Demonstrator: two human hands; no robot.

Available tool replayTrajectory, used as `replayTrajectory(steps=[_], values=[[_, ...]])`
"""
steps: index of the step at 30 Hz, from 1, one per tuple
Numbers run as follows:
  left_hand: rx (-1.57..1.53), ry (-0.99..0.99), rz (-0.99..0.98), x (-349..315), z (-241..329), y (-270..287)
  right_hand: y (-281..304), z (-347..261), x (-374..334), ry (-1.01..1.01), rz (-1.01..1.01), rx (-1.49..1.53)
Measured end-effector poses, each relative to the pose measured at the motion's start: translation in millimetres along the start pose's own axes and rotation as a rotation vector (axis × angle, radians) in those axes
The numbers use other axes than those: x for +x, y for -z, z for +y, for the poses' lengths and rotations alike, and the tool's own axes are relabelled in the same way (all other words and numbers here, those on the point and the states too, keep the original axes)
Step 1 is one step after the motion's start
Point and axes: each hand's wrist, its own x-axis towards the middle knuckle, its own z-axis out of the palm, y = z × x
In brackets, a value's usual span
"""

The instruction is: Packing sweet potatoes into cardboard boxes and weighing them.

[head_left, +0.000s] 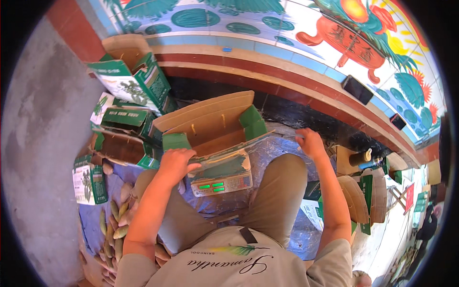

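An open cardboard box, green and white outside and brown inside, rests on a digital scale with lit green readouts between my knees. My left hand is at the box's near left corner, its fingers over the edge and its thumb against the near flap. To the right of the box, my right hand is raised in the air with its fingers bent and apart. It holds nothing and is clear of the flap's right end. The inside of the box shows bare cardboard; its near bottom is hidden by the flap.
Several green and white boxes are stacked at the left by the wall. Long green and brown tubers or gourds lie on a blue sheet by my left leg. More cartons stand at the right. A phone rests on the wall ledge.
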Motion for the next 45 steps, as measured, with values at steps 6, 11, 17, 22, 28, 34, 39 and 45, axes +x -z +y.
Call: replayTrajectory(steps=[6, 11, 17, 22, 28, 34, 39, 45], values=[[0.061, 0.055, -0.017, 4, -15, -12, 44, -134, 57, 0.2, 0.036, 0.269], [0.092, 0.102, -0.067, 1, -15, -15, 22, -197, 56, 0.467, -0.308, 0.491], [0.106, 0.088, -0.088, 3, -3, -11, -31, -183, 44, 0.625, -0.315, 0.083], [0.052, 0.131, -0.081, 2, -5, -6, -25, -190, 46, 0.656, -0.389, -0.022], [0.03, 0.156, -0.152, 2, -2, -5, -26, -188, 40, 0.653, -0.398, -0.018], [0.022, 0.119, -0.159, -3, -1, -1, -19, -194, 37, 0.655, -0.451, -0.019], [-0.032, 0.102, -0.012, -7, 1, 0, -12, -197, 36, 0.606, -0.546, 0.01], [-0.076, 0.083, -0.016, -7, 2, -1, -13, -192, 35, 0.631, -0.53, 0.042]])
